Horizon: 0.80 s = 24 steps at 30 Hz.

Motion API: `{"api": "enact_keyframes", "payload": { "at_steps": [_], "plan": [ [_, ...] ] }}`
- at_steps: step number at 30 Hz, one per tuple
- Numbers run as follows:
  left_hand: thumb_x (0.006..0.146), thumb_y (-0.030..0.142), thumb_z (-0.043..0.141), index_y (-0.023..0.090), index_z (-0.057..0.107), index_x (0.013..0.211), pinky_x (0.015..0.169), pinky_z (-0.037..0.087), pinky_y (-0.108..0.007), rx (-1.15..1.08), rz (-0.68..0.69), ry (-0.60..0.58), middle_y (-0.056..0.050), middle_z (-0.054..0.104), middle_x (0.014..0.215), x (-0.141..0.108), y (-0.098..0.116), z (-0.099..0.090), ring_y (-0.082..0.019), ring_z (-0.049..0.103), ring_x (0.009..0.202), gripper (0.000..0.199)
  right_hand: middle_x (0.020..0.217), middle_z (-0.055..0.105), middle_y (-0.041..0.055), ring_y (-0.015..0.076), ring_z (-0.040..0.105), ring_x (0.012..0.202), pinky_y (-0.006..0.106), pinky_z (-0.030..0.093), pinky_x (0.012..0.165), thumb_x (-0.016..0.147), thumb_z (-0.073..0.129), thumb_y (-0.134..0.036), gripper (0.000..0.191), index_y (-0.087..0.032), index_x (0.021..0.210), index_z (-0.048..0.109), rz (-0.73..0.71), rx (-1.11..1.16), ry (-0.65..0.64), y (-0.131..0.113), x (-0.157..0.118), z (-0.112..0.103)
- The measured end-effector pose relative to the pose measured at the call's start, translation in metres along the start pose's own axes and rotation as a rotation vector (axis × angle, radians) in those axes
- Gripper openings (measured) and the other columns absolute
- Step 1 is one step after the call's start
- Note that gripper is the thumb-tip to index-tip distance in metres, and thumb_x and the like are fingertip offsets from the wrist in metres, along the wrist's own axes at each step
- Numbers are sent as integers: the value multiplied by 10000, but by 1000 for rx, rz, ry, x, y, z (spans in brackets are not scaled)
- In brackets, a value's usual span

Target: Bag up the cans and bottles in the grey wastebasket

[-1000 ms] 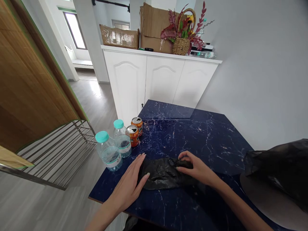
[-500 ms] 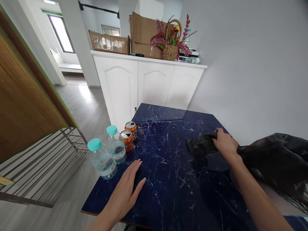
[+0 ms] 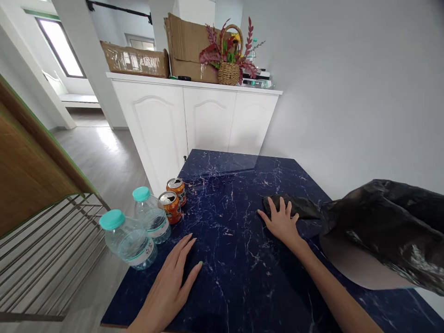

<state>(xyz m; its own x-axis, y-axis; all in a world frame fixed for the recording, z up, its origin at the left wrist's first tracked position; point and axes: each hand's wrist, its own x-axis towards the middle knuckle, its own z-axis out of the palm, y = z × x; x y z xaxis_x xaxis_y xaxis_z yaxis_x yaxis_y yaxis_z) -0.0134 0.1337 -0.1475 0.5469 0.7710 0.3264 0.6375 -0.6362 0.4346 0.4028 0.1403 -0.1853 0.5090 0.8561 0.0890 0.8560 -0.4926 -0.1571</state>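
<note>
My left hand [image 3: 171, 282] rests flat on the dark blue marbled table [image 3: 239, 259], fingers stretched out and thumb apart, holding nothing. On the right, my right hand [image 3: 282, 222] lies with spread fingers over a flattened strip of black plastic [image 3: 307, 208]. That strip reaches toward a black plastic bag [image 3: 388, 226], which is draped over a pale rounded container [image 3: 360, 266]. Beyond my left hand, two clear bottles with turquoise caps, a nearer one [image 3: 130, 243] and a farther one [image 3: 151, 217], stand beside two opened orange cans [image 3: 170, 208] along the left table edge.
Behind the table stands a white cabinet [image 3: 208, 115] with cardboard boxes [image 3: 135, 60] and a wicker flower basket [image 3: 229, 73] on top. A metal rack [image 3: 52, 259] is at the left. The grey wall [image 3: 333, 92] borders the right side.
My right hand has let go of the black plastic, moved left along it and spread its fingers flat on it. The view has shifted slightly right; my left hand stays flat on the table.
</note>
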Motion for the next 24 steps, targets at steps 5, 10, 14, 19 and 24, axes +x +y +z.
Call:
{"api": "enact_keyframes", "payload": {
  "at_steps": [5, 10, 14, 19, 24],
  "plan": [
    [1105, 479, 505, 373, 325, 1649, 1192, 533, -548, 16, -9, -16, -67, 441, 1707, 1, -1, 1, -315, 510, 1526, 582, 1770, 200, 205, 552, 149, 1606, 838, 201, 1170, 1057, 133, -694, 806, -257, 1701, 342, 114, 40, -13, 18, 24, 10],
    [1103, 481, 506, 381, 344, 1643, 1183, 545, -540, 19, -18, -8, -54, 434, 1713, 1, -1, 1, -319, 514, 1523, 573, 1750, 236, 201, 522, 189, 1603, 801, 190, 1198, 1080, 179, -547, 699, -236, 1666, 400, 211, 52, 41, 49, 44, 11],
    [1101, 474, 511, 390, 348, 1644, 1192, 539, -532, 23, -2, -1, -45, 441, 1710, 2, -1, 2, -312, 515, 1523, 573, 1717, 282, 234, 513, 207, 1594, 783, 243, 1185, 1080, 211, -462, 658, -179, 1624, 452, 308, 60, 107, 68, 55, 7],
    [1098, 473, 521, 396, 341, 1648, 1208, 523, -520, 29, 0, 0, -43, 422, 1723, 2, -1, 2, -309, 495, 1538, 583, 1698, 286, 287, 539, 207, 1582, 757, 322, 1154, 1080, 222, -420, 660, -96, 1601, 464, 371, 76, 161, 72, 59, 2],
    [1100, 467, 518, 385, 348, 1645, 1181, 548, -524, 38, -4, 4, -62, 443, 1709, 2, 0, 1, -325, 521, 1517, 577, 1734, 254, 258, 516, 113, 1620, 782, 238, 1187, 1097, 188, -544, 719, -143, 1625, 467, 284, 77, 148, 62, 39, 0]
  ]
}}
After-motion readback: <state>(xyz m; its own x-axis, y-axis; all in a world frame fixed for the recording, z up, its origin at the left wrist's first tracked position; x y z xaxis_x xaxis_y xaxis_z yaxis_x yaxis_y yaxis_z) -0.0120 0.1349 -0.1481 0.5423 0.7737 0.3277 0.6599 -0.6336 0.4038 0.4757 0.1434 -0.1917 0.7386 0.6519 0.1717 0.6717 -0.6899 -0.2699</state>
